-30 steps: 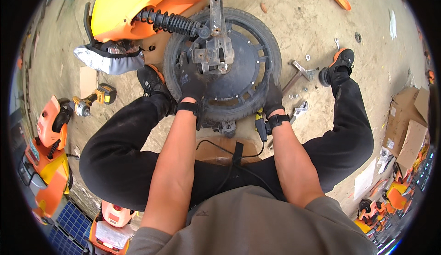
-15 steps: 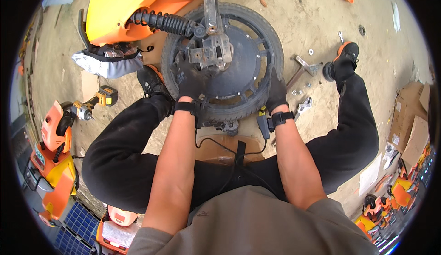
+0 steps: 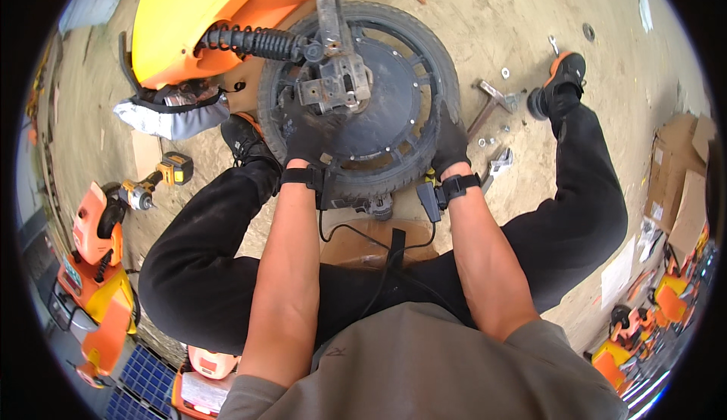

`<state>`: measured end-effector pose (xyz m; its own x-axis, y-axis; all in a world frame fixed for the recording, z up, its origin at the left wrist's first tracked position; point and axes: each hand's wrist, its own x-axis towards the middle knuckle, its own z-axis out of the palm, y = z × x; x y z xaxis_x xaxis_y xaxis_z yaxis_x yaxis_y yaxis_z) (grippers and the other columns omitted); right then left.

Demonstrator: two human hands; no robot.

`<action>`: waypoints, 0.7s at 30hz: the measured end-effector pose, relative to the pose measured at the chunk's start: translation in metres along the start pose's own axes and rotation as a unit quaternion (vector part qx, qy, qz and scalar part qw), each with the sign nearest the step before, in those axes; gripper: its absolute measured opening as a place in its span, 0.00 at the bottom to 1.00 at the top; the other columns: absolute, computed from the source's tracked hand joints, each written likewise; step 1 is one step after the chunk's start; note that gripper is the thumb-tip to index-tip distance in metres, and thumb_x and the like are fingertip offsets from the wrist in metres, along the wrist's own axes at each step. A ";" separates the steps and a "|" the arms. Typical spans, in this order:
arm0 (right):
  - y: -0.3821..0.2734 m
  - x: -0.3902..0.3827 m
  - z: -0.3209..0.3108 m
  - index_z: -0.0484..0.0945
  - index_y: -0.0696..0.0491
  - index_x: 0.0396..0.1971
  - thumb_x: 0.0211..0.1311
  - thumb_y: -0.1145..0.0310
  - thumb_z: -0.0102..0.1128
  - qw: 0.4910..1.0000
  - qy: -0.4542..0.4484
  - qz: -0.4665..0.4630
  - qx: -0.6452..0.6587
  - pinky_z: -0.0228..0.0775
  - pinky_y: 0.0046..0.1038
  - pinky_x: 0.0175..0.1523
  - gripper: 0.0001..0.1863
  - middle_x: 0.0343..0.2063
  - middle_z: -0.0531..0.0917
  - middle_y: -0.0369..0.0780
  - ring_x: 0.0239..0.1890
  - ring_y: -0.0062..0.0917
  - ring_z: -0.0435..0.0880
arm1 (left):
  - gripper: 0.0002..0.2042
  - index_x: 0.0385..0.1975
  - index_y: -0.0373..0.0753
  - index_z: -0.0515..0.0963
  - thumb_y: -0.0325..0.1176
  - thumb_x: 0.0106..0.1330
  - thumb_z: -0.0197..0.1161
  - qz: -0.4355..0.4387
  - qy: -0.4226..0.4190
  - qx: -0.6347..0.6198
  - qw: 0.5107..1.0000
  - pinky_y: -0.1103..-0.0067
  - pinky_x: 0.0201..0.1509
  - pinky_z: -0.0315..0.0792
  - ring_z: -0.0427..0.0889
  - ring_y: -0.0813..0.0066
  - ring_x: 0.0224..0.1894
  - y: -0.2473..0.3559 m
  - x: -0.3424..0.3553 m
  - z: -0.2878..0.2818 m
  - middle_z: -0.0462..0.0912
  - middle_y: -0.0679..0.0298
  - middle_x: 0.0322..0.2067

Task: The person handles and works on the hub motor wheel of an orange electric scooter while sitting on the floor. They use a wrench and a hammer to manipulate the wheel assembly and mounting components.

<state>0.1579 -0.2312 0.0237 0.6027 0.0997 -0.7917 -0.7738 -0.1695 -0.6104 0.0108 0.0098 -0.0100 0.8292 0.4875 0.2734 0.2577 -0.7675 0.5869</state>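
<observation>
A black wheel with a hub disc (image 3: pixel 390 106) stands between my legs beneath a metal bracket (image 3: pixel 337 71), beside a spring shock (image 3: pixel 257 41) and a yellow-orange body panel (image 3: pixel 185 7). My left hand (image 3: pixel 305 132), in a black glove, is curled on the wheel's left side, just below the bracket; its fingertips are partly hidden. My right hand (image 3: pixel 450 136), also gloved, grips the tyre's right edge, fingers along its side. Wrist straps carry cabled devices, a yellow-and-grey one (image 3: pixel 429 200) by the right wrist.
Cordless impact driver (image 3: pixel 155 180) and grey-white bundle (image 3: pixel 170 117) lie left. Right are a hammer (image 3: pixel 485 106), adjustable wrench (image 3: pixel 500 161), several nuts, a small spanner (image 3: pixel 553 43) and cardboard (image 3: pixel 670 174). Orange scooters (image 3: pixel 102 284) stand at the edges; brown cardboard (image 3: pixel 356 242) lies below the wheel.
Both hands stay on the wheel with little movement. The whole view has shifted slightly, with the wheel and shock now a little further left in the picture.
</observation>
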 end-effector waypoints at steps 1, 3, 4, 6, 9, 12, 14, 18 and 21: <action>0.003 0.006 -0.001 0.71 0.67 0.49 0.54 0.42 0.58 0.998 0.010 -0.036 -0.045 0.68 0.31 0.51 0.39 0.45 0.78 0.51 0.47 0.37 0.76 | 0.20 0.41 0.29 0.75 0.36 0.54 0.67 -0.012 -0.031 -0.002 0.999 0.72 0.39 0.73 0.79 0.61 0.36 0.000 -0.001 -0.002 0.80 0.52 0.35; 0.011 0.025 -0.008 0.71 0.67 0.49 0.53 0.41 0.58 0.986 0.042 -0.102 -0.126 0.67 0.32 0.52 0.40 0.46 0.77 0.52 0.49 0.39 0.76 | 0.13 0.31 0.31 0.79 0.35 0.53 0.67 -0.199 -0.096 -0.151 0.964 0.72 0.32 0.73 0.79 0.65 0.27 0.025 0.012 -0.008 0.81 0.58 0.25; 0.017 0.034 -0.013 0.71 0.66 0.49 0.53 0.41 0.58 0.976 0.060 -0.130 -0.167 0.67 0.33 0.52 0.40 0.47 0.77 0.53 0.50 0.40 0.76 | 0.12 0.31 0.31 0.79 0.35 0.54 0.67 -0.148 -0.100 -0.101 0.979 0.73 0.31 0.72 0.78 0.67 0.26 0.031 0.013 -0.009 0.81 0.59 0.24; 0.020 0.027 -0.010 0.71 0.65 0.49 0.52 0.41 0.58 0.966 0.080 -0.153 -0.191 0.67 0.34 0.52 0.40 0.46 0.77 0.54 0.49 0.41 0.76 | 0.11 0.30 0.32 0.79 0.34 0.54 0.67 -0.038 -0.099 0.008 0.994 0.75 0.30 0.71 0.77 0.73 0.25 0.024 0.017 -0.021 0.81 0.61 0.24; -0.006 -0.009 0.007 0.71 0.62 0.48 0.50 0.41 0.61 0.982 0.094 -0.123 -0.108 0.68 0.35 0.51 0.39 0.43 0.79 0.53 0.46 0.41 0.78 | 0.13 0.34 0.35 0.78 0.35 0.54 0.67 -0.162 -0.122 -0.043 0.978 0.72 0.34 0.72 0.78 0.65 0.30 -0.007 0.004 -0.028 0.81 0.59 0.27; -0.007 -0.014 -0.002 0.71 0.61 0.46 0.47 0.45 0.66 0.991 0.106 -0.076 -0.011 0.69 0.35 0.49 0.36 0.38 0.80 0.51 0.42 0.39 0.80 | 0.12 0.36 0.39 0.79 0.35 0.54 0.68 -0.144 -0.142 -0.095 0.975 0.70 0.36 0.73 0.80 0.60 0.32 0.015 0.021 -0.026 0.81 0.58 0.28; -0.015 -0.022 0.003 0.70 0.61 0.45 0.46 0.48 0.67 0.991 0.116 -0.071 0.015 0.69 0.35 0.48 0.35 0.39 0.80 0.51 0.42 0.39 0.80 | 0.11 0.36 0.42 0.80 0.34 0.54 0.68 -0.102 -0.157 -0.069 0.980 0.69 0.37 0.75 0.81 0.61 0.33 0.024 0.031 -0.031 0.82 0.59 0.31; -0.011 -0.014 0.004 0.69 0.61 0.45 0.45 0.50 0.69 0.990 0.107 -0.062 0.069 0.69 0.35 0.48 0.35 0.38 0.80 0.51 0.43 0.41 0.79 | 0.16 0.43 0.29 0.77 0.26 0.54 0.64 -0.184 -0.227 -0.042 0.956 0.76 0.43 0.72 0.79 0.71 0.38 0.030 0.041 -0.044 0.82 0.59 0.38; -0.007 -0.011 0.007 0.68 0.61 0.48 0.45 0.49 0.69 0.989 0.100 -0.064 0.091 0.68 0.36 0.51 0.37 0.41 0.79 0.53 0.47 0.43 0.77 | 0.16 0.45 0.31 0.77 0.26 0.55 0.62 -0.205 -0.211 -0.025 0.955 0.76 0.46 0.72 0.78 0.72 0.41 0.034 0.044 -0.047 0.81 0.60 0.40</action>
<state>0.1550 -0.2239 0.0362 0.7105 -0.0894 -0.6979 -0.6999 0.0124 -0.7141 0.0327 0.0251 0.0575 0.7925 0.5239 -0.3122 0.5884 -0.5222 0.6173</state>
